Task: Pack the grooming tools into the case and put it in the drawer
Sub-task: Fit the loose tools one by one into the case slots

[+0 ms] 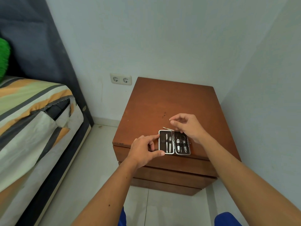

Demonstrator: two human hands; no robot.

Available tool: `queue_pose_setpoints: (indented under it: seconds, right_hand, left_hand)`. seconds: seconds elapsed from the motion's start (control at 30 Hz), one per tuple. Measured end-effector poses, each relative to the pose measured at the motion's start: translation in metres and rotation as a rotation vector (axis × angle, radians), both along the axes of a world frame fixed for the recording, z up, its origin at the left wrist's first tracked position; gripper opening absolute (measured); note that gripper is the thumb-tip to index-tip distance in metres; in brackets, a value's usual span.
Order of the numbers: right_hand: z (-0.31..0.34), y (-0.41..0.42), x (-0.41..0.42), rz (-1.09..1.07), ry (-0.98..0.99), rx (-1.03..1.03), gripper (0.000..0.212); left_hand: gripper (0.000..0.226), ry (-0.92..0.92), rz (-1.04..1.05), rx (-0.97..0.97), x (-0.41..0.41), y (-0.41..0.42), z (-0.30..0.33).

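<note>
A small black grooming case (pixel 162 141) with a silver rim lies open flat near the front edge of the brown nightstand (pixel 171 101). Two thin metal tools (pixel 168 142) sit in its left half, while scissors, clippers and other tools (pixel 181 144) fill the right half. My left hand (pixel 143 150) grips the case's left edge between forefinger and thumb. One slim metal tool (pixel 167 128) lies loose on the wood just behind the case. My right hand (pixel 187 126) hovers over that tool's right end with fingers loosely curled and nothing visibly held.
The nightstand's drawer fronts (pixel 171 167) below the top are pushed in. A bed (pixel 32 111) with a striped sheet stands to the left, with tiled floor (pixel 101 152) between. A double wall socket (pixel 120 79) is behind the nightstand. White walls close the corner at the right.
</note>
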State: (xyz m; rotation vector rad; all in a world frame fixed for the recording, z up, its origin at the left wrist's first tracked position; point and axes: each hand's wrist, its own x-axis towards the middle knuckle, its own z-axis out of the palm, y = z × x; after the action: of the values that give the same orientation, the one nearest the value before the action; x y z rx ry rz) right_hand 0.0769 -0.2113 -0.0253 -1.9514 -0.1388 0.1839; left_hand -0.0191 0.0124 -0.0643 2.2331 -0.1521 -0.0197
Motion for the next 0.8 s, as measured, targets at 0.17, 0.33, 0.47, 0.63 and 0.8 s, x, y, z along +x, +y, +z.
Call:
queue_pose_setpoints:
  seconds: [0.17,0.33,0.47,0.63,0.8]
  right_hand:
    - [0.005,0.001,-0.001,0.146,0.016,-0.171,0.011]
    - [0.007,0.008,0.0,0.322,0.076,-0.448,0.02]
    - [0.012,0.011,0.002,0.358,0.04,-0.552,0.017]
    - [0.016,0.016,0.001,0.457,-0.039,-0.664,0.016]
    - [0.017,0.021,0.001,0.478,-0.1,-0.718,0.014]
  left_hand:
    - [0.076,-0.002,-0.001,0.012,0.001,0.0,-0.001]
    - [0.075,-0.002,0.001,0.011,0.0,-0.001,0.001]
    - [0.076,-0.001,-0.001,0.009,0.0,-0.001,0.0]
    - [0.076,-0.002,0.001,0.011,0.0,-0.001,0.001]
    - [0.074,-0.006,0.008,0.014,-0.001,-0.001,0.002]
